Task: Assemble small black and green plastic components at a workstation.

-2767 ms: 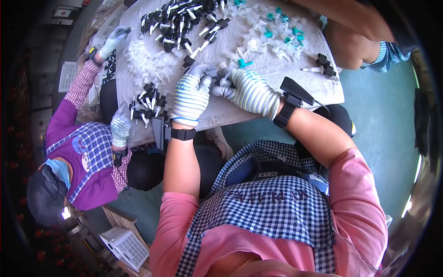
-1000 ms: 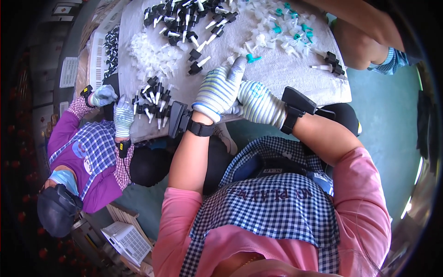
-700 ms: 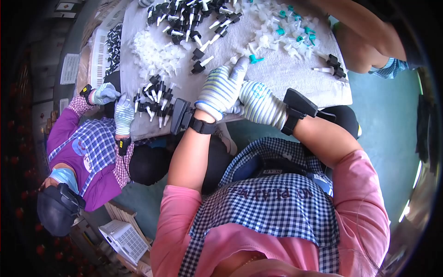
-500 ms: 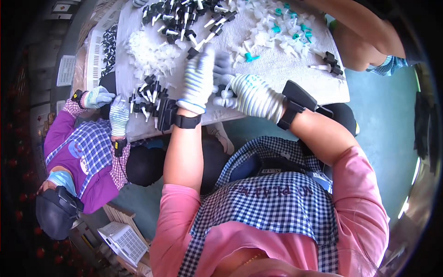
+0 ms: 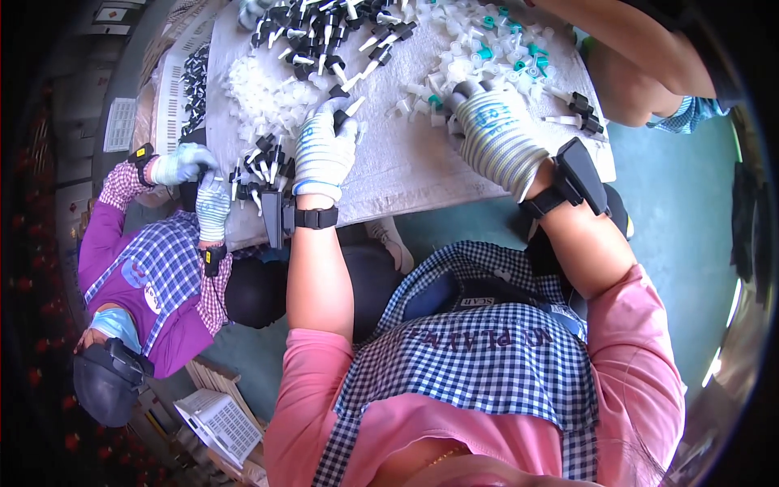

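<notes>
My left hand (image 5: 324, 152), in a striped glove with grey fingertips, is closed on a small black cap with a white nozzle (image 5: 349, 111). It is above the near part of the table, right of a small cluster of black-and-white nozzle caps (image 5: 266, 162). Farther right, my right hand (image 5: 497, 134), in a matching glove, reaches to the near edge of a pile of translucent white plastic parts (image 5: 462, 55) mixed with teal ones (image 5: 485, 51). Its fingers curl downward, and whatever lies between them is hidden.
More black-and-white caps (image 5: 324, 36) lie heaped at the far side, beside a mound of small white pieces (image 5: 264, 91). A crate of black parts (image 5: 193, 85) stands left. A co-worker (image 5: 154, 276) sits left; another person's arm (image 5: 637, 40) is far right. Several caps (image 5: 580, 114) lie near the right edge.
My hands were close together over the table's near middle and have separated. The right moved right and forward to the translucent pile; the left shifted slightly left, with the nozzle cap now showing in it.
</notes>
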### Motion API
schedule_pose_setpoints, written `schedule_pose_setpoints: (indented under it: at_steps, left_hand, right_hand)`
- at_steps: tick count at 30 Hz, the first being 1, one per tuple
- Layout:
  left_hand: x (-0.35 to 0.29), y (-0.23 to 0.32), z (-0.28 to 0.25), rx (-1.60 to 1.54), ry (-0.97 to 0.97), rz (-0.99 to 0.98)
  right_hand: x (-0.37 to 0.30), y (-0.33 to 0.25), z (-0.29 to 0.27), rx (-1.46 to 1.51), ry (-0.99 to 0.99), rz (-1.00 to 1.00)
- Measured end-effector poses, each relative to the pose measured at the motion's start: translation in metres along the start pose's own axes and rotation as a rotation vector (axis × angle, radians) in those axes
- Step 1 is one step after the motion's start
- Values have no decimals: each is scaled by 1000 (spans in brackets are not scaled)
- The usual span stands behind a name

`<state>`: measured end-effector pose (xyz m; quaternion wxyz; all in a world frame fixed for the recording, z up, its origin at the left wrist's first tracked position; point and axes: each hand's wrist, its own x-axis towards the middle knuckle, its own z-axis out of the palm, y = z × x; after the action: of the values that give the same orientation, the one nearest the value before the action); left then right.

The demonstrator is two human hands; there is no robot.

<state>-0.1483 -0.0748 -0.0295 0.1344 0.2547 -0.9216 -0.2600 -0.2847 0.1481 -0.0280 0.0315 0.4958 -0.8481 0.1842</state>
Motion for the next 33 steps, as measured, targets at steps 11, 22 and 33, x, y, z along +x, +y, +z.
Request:
schedule_pose_setpoints:
  at_steps: [11, 22, 33]
  left_hand:
    - [-7, 33, 5, -239, -117, 105]
    - [-13, 28, -10, -684, -67, -5]
    - [-20, 28, 7, 56, -199, 218]
  right_hand:
    - [10, -20, 0, 283, 141, -138]
    - [0, -16, 26, 287, 115, -81]
    - [-4, -12, 7, 91, 82, -92]
